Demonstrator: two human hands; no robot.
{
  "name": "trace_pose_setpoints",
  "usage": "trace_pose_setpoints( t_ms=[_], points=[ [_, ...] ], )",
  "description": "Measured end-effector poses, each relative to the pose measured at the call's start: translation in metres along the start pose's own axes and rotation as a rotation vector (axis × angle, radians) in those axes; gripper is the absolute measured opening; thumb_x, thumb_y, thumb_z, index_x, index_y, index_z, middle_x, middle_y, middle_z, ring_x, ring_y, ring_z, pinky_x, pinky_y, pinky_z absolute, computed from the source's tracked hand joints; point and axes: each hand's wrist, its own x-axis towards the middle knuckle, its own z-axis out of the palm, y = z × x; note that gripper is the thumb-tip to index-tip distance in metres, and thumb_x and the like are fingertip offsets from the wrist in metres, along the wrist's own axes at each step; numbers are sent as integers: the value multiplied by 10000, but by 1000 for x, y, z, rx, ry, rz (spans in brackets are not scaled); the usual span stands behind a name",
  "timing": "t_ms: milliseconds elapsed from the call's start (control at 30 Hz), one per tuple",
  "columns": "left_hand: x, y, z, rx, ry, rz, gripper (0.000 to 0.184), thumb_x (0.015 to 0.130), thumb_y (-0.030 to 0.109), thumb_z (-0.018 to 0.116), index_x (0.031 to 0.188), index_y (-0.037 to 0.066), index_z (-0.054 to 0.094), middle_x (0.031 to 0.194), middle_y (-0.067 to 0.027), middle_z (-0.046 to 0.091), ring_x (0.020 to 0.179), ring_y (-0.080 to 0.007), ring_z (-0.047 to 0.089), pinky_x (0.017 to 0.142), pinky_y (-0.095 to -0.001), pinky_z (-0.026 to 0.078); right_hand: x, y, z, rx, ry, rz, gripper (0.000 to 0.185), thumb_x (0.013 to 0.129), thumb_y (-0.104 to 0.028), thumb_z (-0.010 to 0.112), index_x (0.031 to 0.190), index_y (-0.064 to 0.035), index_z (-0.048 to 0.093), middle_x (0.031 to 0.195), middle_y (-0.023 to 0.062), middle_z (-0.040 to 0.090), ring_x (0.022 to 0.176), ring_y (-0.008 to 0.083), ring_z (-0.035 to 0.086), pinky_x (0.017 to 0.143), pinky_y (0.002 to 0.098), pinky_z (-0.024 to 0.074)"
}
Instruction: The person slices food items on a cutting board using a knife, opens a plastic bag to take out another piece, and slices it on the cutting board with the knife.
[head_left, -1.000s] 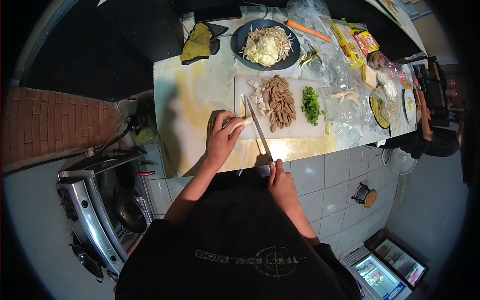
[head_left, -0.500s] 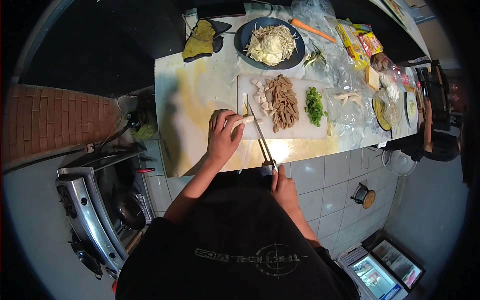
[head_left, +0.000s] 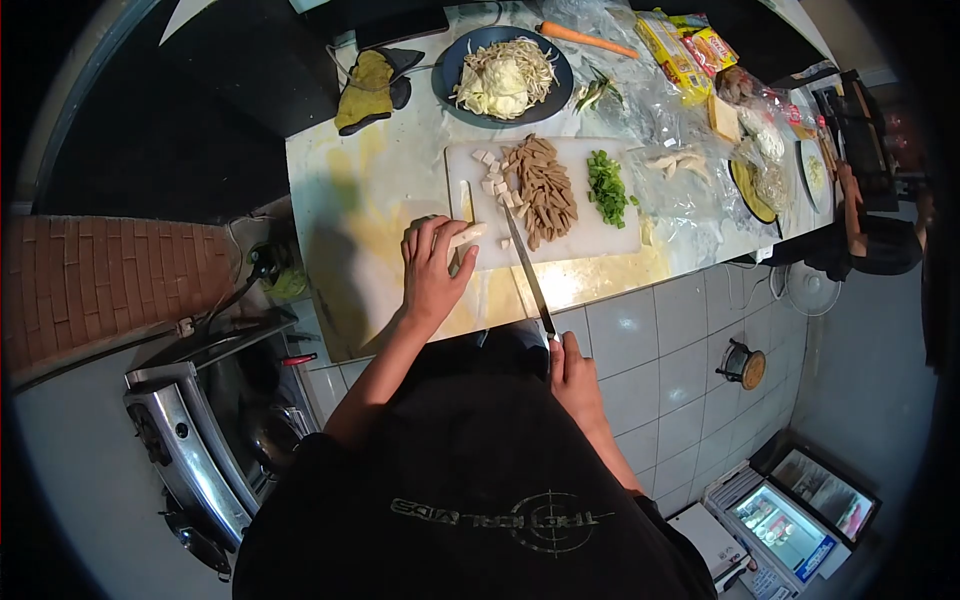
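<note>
My left hand (head_left: 436, 265) holds a pale, whitish stick of food (head_left: 467, 236) at the left edge of the white cutting board (head_left: 600, 238). The fingers curl over it. In my right hand (head_left: 575, 377) is the handle of a long knife (head_left: 530, 275), whose blade points up over the board, a little right of the stick. Small pale cubes (head_left: 492, 182) lie near the blade's tip, with one piece apart from them, left of the blade. Beside the cubes are a heap of brown strips (head_left: 542, 190) and chopped greens (head_left: 606, 187).
Behind the board stands a dark plate (head_left: 453, 97) with sprouts and cabbage. A carrot (head_left: 588, 39), yellow packets (head_left: 672, 58) and plastic bags lie back right. A yellow-black cloth item (head_left: 367, 92) is back left. Another person's arm (head_left: 851, 208) shows at far right. A stove (head_left: 185, 450) stands lower left.
The view has shifted, moving the board slightly left and up. The knife has moved right, away from the stick, and a small cut piece now lies between them.
</note>
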Motion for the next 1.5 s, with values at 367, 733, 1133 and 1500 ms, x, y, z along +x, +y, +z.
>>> trace_pose_setpoints(
  t_ms=[367, 733, 1133, 1500],
  points=[
    [-2, 10, -6, 63, 38, 116, 330, 821, 200, 735, 1121, 113, 631, 1164, -63, 553, 1086, -281, 517, 945, -424, 378, -9, -1, -4, -50, -12, 14, 263, 1046, -265, 487, 948, -21, 468, 600, 298, 555, 620, 544, 545, 490, 591, 369],
    [5, 26, 17, 133, 31, 245, 181, 810, 171, 745, 974, 160, 669, 1181, -13, 572, 1123, -258, 511, 994, -446, 335, -12, 2, -6, -33, -13, 46, 267, 1048, -248, 482, 933, -7, 474, 609, 299, 554, 631, 537, 546, 500, 576, 374],
    [8, 27, 18, 141, 62, 278, 179, 812, 167, 745, 983, 172, 694, 1151, -1, 587, 1099, -247, 521, 1009, -449, 329, -5, 5, -4, -11, -59, 13, 279, 1049, -261, 469, 947, -2, 487, 626, 310, 566, 655, 544, 561, 535, 605, 407],
    [12, 24, 16, 132, 65, 257, 185, 805, 192, 757, 977, 169, 695, 1135, -10, 587, 1093, -242, 525, 1010, -445, 330, -15, -5, -6, -152, 32, 49, 233, 1044, -225, 491, 937, -19, 469, 618, 274, 564, 630, 528, 549, 518, 561, 397]
  ],
)
